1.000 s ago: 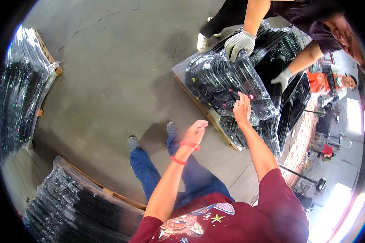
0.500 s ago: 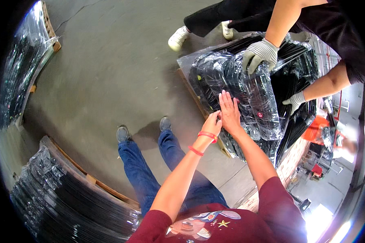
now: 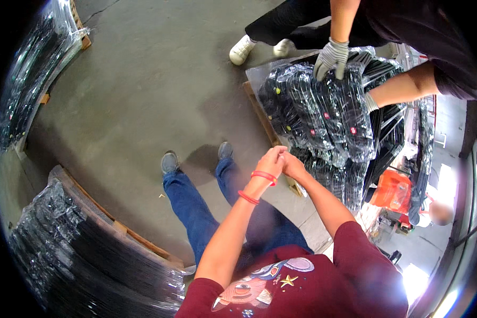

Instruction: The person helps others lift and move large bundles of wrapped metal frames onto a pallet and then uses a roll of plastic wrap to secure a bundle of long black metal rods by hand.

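Observation:
My left hand (image 3: 271, 160), with red bands at its wrist, meets my right hand (image 3: 292, 165) in front of me. The left fingers are closed against the right hand; whether anything lies between them is hidden. Most of the right fingers are out of sight behind the left. Just beyond my hands, apart from them, rises a stack of black bundles in clear plastic film (image 3: 323, 114) with small red and yellow-green dots. A co-worker's gloved hand (image 3: 332, 58) rests on top of it. The co-worker's other gloved hand (image 3: 372, 103) reaches in behind the bundles, fingers hidden.
The bundles stand on a wooden pallet (image 3: 262, 114). Two more film-wrapped black loads are at my left, one at the lower left (image 3: 90, 249) and one at the upper left (image 3: 40, 69). Grey concrete floor (image 3: 143, 90) lies between. Orange equipment (image 3: 392, 190) stands at the right.
My right hand has come off the wrapped bundles and drawn back against my left hand. The co-worker's farther arm has moved in behind the bundles. My view has shifted slightly.

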{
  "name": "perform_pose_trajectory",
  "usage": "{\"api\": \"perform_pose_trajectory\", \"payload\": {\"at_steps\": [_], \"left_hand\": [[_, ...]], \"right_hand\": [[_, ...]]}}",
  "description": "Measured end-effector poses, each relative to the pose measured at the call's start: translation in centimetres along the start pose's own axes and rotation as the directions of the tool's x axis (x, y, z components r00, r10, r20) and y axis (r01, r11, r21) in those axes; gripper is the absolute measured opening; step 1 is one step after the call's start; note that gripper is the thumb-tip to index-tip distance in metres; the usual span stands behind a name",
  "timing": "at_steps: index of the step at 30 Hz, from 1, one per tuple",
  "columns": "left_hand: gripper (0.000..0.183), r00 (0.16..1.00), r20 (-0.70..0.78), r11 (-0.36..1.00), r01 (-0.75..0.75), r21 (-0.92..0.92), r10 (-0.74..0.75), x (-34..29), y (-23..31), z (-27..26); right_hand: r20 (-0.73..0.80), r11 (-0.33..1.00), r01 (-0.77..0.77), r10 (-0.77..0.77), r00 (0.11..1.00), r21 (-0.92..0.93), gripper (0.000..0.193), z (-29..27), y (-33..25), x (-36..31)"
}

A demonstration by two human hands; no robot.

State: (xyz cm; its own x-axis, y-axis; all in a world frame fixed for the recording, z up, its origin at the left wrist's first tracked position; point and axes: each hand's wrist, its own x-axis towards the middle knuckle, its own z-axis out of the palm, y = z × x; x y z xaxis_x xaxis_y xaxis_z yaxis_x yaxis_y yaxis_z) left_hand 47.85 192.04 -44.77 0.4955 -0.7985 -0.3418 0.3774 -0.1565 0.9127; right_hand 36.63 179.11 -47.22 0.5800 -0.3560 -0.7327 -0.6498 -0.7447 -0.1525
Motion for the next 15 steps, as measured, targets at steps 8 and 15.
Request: {"api": "perform_pose_trajectory", "payload": {"at_steps": [8, 15], "left_hand": [[0.028, 0.999, 0.019, 0.999, -0.047, 0.001, 0.047, -12.0, 1.5, -8.3], [0.027, 0.984, 0.115, 0.981, -0.149, 0.121, 0.135, -15.7, 6.9, -5.8]], "right_hand": [[-0.053, 0.996, -0.067, 0.070, 0.996, 0.059, 0.044, 1.6, -10.1, -10.0], [-0.352, 0.971, 0.089, -0.005, 0.936, 0.223, 0.042, -3.0, -10.7, -20.5]]}}
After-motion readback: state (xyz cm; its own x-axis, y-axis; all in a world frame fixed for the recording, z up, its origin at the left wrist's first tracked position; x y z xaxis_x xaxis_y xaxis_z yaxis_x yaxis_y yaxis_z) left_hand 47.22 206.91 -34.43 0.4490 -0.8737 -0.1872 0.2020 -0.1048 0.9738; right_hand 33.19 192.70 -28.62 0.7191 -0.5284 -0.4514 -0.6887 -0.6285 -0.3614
